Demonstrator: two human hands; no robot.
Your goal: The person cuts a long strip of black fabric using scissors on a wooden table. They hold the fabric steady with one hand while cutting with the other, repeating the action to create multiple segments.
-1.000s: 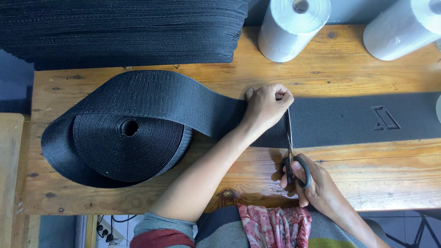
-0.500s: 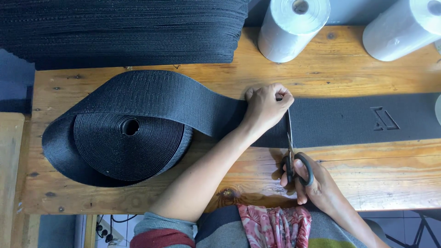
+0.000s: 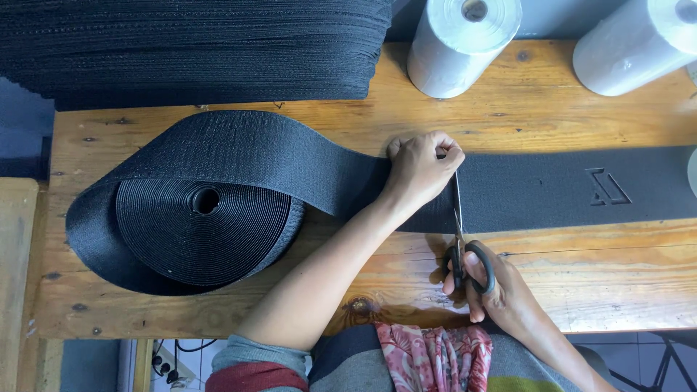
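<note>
Your single head view looks straight down, close over the wooden table (image 3: 552, 116) filling the frame.

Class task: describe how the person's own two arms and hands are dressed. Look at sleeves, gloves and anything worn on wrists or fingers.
Both hands are bare: no gloves on the left hand or right hand, and no watch or bracelet shows. The left forearm is uncovered up to a short grey sleeve with a red band. The right forearm is bare as far as the picture shows.
</note>
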